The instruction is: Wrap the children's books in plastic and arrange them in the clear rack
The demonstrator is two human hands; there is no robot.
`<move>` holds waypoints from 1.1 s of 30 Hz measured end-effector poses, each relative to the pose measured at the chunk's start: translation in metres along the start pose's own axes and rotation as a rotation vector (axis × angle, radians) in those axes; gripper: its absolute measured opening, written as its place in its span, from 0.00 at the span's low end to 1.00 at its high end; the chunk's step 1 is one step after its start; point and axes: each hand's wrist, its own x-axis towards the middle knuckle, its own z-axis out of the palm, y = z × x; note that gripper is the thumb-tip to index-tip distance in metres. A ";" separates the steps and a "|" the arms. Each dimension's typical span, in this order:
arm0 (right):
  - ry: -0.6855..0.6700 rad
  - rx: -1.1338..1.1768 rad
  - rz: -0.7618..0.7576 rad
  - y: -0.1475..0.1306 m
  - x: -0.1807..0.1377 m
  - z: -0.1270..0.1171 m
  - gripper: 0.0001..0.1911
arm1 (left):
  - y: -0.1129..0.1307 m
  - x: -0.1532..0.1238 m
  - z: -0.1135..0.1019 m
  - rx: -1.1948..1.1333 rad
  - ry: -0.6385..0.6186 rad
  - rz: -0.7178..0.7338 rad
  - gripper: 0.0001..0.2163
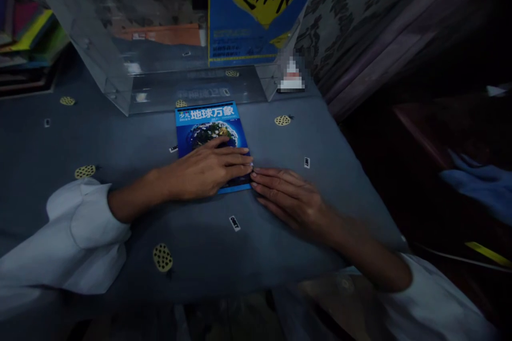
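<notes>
A blue children's book (184,130) with white Chinese lettering and a globe on its cover lies closed on the table. My left hand (204,168) rests flat across the cover, its fingers stretched to the right and hiding the lower part. At the book's right edge is my right hand (290,194), with its fingers extended close together and their tips touching the edge. No grip shows there, and the thumb is hard to make out.
Behind the book stands a clear acrylic stand (120,85) with a blue and yellow printed book (244,32) in it. Stacked books (28,37) sit at the far left. The grey patterned tablecloth (200,256) covers the table, whose right edge borders a dark area holding blue cloth (480,181).
</notes>
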 end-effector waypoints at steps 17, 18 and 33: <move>0.043 -0.019 -0.001 -0.006 -0.009 -0.001 0.17 | 0.037 -0.015 0.007 0.160 0.084 0.053 0.18; 0.042 -0.019 0.002 -0.006 -0.010 -0.001 0.17 | 0.040 -0.016 0.008 0.178 0.094 0.053 0.18; 0.019 -0.049 0.002 -0.006 -0.010 0.001 0.23 | 0.078 -0.020 0.020 0.457 0.123 -0.098 0.16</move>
